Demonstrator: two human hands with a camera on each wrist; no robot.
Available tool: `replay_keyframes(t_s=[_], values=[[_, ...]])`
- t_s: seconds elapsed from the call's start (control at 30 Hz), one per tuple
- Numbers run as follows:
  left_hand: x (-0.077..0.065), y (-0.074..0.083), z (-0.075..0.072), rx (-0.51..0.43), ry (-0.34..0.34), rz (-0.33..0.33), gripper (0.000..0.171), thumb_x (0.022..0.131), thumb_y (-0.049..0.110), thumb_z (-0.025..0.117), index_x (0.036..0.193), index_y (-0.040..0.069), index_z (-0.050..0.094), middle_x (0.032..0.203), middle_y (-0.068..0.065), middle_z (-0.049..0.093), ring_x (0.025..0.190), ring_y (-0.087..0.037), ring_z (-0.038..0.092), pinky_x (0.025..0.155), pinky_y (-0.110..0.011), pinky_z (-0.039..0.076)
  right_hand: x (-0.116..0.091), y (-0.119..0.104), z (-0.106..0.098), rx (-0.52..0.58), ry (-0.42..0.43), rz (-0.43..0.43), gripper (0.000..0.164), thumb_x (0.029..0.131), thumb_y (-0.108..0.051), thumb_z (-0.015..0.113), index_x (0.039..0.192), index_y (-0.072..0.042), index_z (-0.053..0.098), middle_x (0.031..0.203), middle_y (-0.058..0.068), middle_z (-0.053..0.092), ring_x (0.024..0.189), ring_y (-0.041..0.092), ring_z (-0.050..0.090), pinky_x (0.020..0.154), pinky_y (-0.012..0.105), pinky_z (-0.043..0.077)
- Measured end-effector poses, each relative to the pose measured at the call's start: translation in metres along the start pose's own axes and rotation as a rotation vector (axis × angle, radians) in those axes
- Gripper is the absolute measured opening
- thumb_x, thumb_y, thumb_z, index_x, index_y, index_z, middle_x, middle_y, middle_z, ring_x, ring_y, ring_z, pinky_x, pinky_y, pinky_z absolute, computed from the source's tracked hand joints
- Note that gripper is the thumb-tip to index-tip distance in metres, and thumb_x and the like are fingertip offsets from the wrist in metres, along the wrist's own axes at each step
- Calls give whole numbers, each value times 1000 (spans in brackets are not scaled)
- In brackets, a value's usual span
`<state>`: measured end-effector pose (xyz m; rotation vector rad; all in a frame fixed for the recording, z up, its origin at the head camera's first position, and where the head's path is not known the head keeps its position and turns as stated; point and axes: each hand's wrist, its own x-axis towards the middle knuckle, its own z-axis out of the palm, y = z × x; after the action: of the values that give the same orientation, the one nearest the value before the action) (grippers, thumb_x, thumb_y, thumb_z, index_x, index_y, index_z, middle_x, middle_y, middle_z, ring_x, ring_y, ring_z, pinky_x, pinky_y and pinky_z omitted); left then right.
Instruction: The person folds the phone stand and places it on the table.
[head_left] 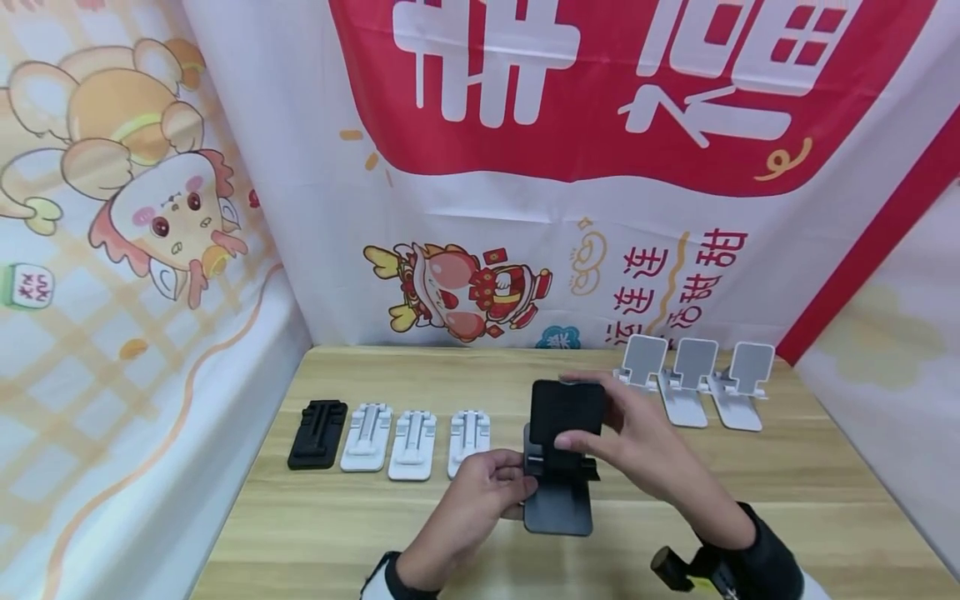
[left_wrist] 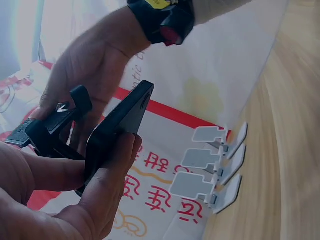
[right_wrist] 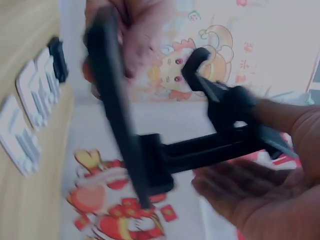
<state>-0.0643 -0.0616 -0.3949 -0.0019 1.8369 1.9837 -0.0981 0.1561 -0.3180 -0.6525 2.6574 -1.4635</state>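
A black folding phone stand [head_left: 558, 510] is held up above the table, partly unfolded. My left hand [head_left: 483, 492] grips the edge of its base plate, thumb on top. At the upper plate [head_left: 566, 404], my right hand [head_left: 633, 433] pinches with its thumb on the front and its fingers behind. In the right wrist view the stand's arm [right_wrist: 210, 152] is swung out from the base, with a hooked lip [right_wrist: 195, 65] on the upper plate. The left wrist view shows my left fingers curled round the base [left_wrist: 122, 130].
On the table's left lie a folded black stand [head_left: 318, 435] and three folded white stands [head_left: 367, 437] in a row. Three unfolded white stands [head_left: 695, 375] stand at the back right. A printed cloth [head_left: 465, 208] hangs behind the wooden table [head_left: 277, 533].
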Motion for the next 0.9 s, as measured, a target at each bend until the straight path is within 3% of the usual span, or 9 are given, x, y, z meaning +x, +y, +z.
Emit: replay_keyframes(t_s=[0.07, 0.17, 0.47, 0.63, 0.77, 0.9], values=[[-3, 1, 0, -13, -1, -2, 38, 96, 6, 66, 131, -7, 59, 114, -16, 74, 99, -20, 74, 80, -34, 65, -1, 3, 3, 86, -40, 49, 58, 86, -25, 83, 135, -6, 59, 124, 14, 68, 104, 23, 69, 91, 29, 60], [-7, 1, 0, -30, -8, 13, 36, 97, 4, 65, 130, -8, 59, 118, -19, 75, 102, -24, 75, 80, -35, 65, -4, 4, 6, 102, -37, 66, 51, 86, -24, 84, 128, -6, 62, 119, 11, 69, 100, 21, 67, 91, 25, 58], [-15, 5, 4, -71, -20, 26, 38, 96, 4, 65, 130, -11, 56, 114, -20, 75, 100, -23, 76, 80, -33, 65, -3, 6, 14, 30, 73, -70, 43, 84, -18, 85, 123, -18, 66, 115, 2, 73, 100, 13, 71, 86, 27, 61], [-16, 4, 8, -80, -15, 26, 42, 95, 4, 66, 133, -13, 54, 108, -18, 76, 98, -22, 75, 79, -32, 65, 0, 9, 18, -26, 153, -85, 38, 81, -8, 86, 114, -18, 68, 109, 2, 74, 96, 15, 72, 76, 28, 63], [-12, -1, 8, -75, -8, 41, 41, 95, 3, 65, 132, -13, 54, 110, -20, 76, 99, -25, 76, 79, -33, 65, 0, 8, 19, -98, 174, -93, 42, 80, -5, 86, 115, -21, 69, 110, -1, 74, 98, 13, 71, 82, 29, 63], [-8, -6, 4, -34, 28, 60, 37, 95, 3, 65, 128, -12, 57, 107, -20, 76, 97, -27, 77, 79, -34, 65, -1, 4, 19, -271, 271, -257, 49, 78, -3, 87, 121, -18, 70, 122, 0, 71, 108, 15, 68, 89, 26, 58]])
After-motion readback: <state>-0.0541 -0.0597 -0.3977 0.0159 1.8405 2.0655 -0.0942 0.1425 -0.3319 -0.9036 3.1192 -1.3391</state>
